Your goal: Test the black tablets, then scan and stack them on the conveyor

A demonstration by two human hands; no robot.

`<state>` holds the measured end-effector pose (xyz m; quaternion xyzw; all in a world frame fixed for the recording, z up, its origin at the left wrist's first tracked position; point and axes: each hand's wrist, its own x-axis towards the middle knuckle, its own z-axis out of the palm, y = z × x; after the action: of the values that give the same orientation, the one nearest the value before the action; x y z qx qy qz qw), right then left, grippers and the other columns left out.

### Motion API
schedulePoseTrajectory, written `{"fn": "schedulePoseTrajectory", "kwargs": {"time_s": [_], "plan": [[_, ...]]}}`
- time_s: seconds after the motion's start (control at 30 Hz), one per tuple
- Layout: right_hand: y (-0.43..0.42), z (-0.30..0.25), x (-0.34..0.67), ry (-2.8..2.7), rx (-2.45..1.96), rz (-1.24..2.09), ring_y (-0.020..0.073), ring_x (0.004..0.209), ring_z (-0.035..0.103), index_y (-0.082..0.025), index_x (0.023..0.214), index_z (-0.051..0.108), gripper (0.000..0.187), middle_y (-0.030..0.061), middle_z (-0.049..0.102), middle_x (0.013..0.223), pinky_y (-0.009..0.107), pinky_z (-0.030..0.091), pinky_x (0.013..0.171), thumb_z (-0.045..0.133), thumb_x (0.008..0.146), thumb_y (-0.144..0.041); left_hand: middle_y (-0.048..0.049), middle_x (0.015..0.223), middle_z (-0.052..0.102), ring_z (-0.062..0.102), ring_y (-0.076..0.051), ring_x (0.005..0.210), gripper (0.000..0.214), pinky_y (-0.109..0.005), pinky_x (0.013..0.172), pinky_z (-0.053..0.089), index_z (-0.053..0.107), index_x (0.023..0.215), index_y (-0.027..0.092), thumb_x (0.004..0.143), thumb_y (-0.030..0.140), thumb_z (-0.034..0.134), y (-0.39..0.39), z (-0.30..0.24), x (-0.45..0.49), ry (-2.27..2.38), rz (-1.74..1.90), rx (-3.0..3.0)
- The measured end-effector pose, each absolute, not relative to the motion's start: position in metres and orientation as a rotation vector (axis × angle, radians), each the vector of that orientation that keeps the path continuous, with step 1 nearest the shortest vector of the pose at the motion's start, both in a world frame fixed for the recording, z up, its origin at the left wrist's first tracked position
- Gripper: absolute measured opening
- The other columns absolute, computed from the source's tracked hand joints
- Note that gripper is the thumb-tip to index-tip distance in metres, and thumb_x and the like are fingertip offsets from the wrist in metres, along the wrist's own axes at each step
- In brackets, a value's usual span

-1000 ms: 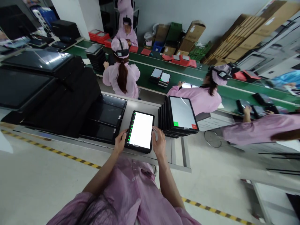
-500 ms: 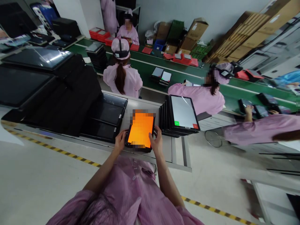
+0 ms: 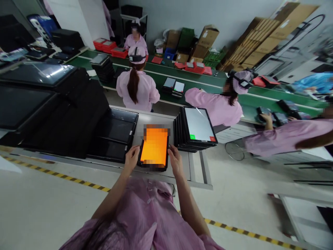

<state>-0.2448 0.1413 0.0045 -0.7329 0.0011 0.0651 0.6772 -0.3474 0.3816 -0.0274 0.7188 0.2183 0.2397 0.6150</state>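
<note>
I hold a black-framed tablet (image 3: 154, 148) with a glowing orange screen over the grey workbench (image 3: 182, 166). My left hand (image 3: 131, 156) grips its left edge, fingers wrapped round the frame. My right hand (image 3: 175, 159) grips its right edge the same way. To the right of it stands a stack of tablets (image 3: 195, 130), the top one lit white with a green and a red button. Several dark tablets (image 3: 117, 133) lie to the left.
Big black monitors (image 3: 47, 104) are piled at the left of the bench. Beyond it, people in pink coats (image 3: 136, 86) work at a green conveyor (image 3: 208, 83) with tablets and red trays. Cardboard boxes (image 3: 260, 45) are stacked at the back wall. Yellow-black floor tape (image 3: 78, 182) runs below the bench.
The tablet's screen went from white to orange. Both hands shifted from resting beside it to gripping its edges, and it has come slightly nearer to me.
</note>
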Motion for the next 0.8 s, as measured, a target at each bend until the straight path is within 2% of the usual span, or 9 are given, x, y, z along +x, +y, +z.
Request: {"fn": "schedulePoseTrajectory", "kwargs": {"time_s": [0.1, 0.2, 0.3, 0.43, 0.53, 0.6, 0.7, 0.8], "plan": [[0.148, 0.018, -0.241, 0.072, -1.468, 0.249, 0.0263, 0.098, 0.074, -0.022, 0.126, 0.08, 0.058, 0.008, 0.083, 0.11, 0.04, 0.06, 0.088, 0.084, 0.079, -0.056, -0.0154, 0.122, 0.085, 0.077, -0.034, 0.119, 0.059, -0.045, 0.109, 0.057, 0.087, 0.091, 0.02, 0.09, 0.076, 0.069, 0.397, -0.022, -0.338, 0.574, 0.448, 1.637], [0.167, 0.031, -0.242, 0.108, -1.28, 0.383, 0.0231, 0.088, 0.074, -0.023, 0.121, 0.082, 0.053, 0.0049, 0.084, 0.101, 0.036, 0.06, 0.079, 0.087, 0.076, -0.05, -0.0137, 0.104, 0.088, 0.079, -0.037, 0.108, 0.068, -0.045, 0.098, 0.06, 0.089, 0.09, 0.017, 0.071, 0.082, 0.081, 0.414, -0.019, -0.335, 0.691, 0.303, 1.526], [0.188, 0.041, -0.246, 0.048, -1.231, 0.434, 0.0237, 0.096, 0.077, -0.026, 0.122, 0.081, 0.05, 0.0027, 0.086, 0.11, 0.034, 0.062, 0.083, 0.086, 0.08, -0.051, -0.0108, 0.089, 0.087, 0.08, -0.035, 0.095, 0.077, -0.041, 0.086, 0.06, 0.09, 0.088, 0.014, 0.057, 0.084, 0.09, 0.423, -0.01, -0.342, 0.765, 0.241, 1.396], [0.191, 0.057, -0.243, 0.035, -1.266, 0.429, 0.029, 0.113, 0.078, -0.029, 0.127, 0.077, 0.053, 0.0019, 0.086, 0.12, 0.041, 0.065, 0.095, 0.086, 0.081, -0.054, -0.011, 0.097, 0.089, 0.08, -0.031, 0.095, 0.076, -0.039, 0.087, 0.061, 0.091, 0.095, 0.015, 0.054, 0.078, 0.097, 0.412, 0.019, -0.35, 0.709, 0.295, 1.277], [0.167, 0.079, -0.226, 0.042, -1.298, 0.392, 0.033, 0.12, 0.077, -0.031, 0.138, 0.073, 0.065, 0.0033, 0.085, 0.121, 0.048, 0.066, 0.1, 0.089, 0.079, -0.054, -0.0109, 0.106, 0.089, 0.08, -0.031, 0.102, 0.072, -0.039, 0.09, 0.062, 0.092, 0.102, 0.017, 0.057, 0.074, 0.1, 0.392, 0.049, -0.34, 0.623, 0.339, 1.276], [0.14, 0.101, -0.205, 0.031, -1.311, 0.349, 0.0345, 0.12, 0.078, -0.029, 0.14, 0.073, 0.068, 0.005, 0.086, 0.12, 0.051, 0.067, 0.101, 0.09, 0.079, -0.055, -0.0108, 0.111, 0.089, 0.08, -0.032, 0.104, 0.07, -0.039, 0.089, 0.063, 0.091, 0.11, 0.019, 0.067, 0.073, 0.096, 0.381, 0.066, -0.325, 0.498, 0.277, 1.303], [0.089, 0.141, -0.16, -0.036, -1.338, 0.254, 0.0353, 0.111, 0.081, -0.025, 0.136, 0.075, 0.063, 0.0079, 0.086, 0.122, 0.053, 0.069, 0.098, 0.086, 0.082, -0.055, -0.0127, 0.122, 0.087, 0.08, -0.034, 0.114, 0.062, -0.041, 0.093, 0.063, 0.089, 0.118, 0.022, 0.086, 0.074, 0.083, 0.369, 0.077, -0.291, 0.25, 0.215, 1.468], [0.041, 0.179, -0.106, -0.016, -1.424, 0.083, 0.0365, 0.101, 0.083, -0.019, 0.13, 0.079, 0.053, 0.0131, 0.087, 0.118, 0.056, 0.069, 0.092, 0.085, 0.085, -0.046, -0.0145, 0.14, 0.081, 0.073, -0.036, 0.131, 0.05, -0.044, 0.107, 0.06, 0.088, 0.12, 0.023, 0.098, 0.065, 0.073, 0.361, 0.07, -0.247, 0.114, 0.288, 1.811]]}}
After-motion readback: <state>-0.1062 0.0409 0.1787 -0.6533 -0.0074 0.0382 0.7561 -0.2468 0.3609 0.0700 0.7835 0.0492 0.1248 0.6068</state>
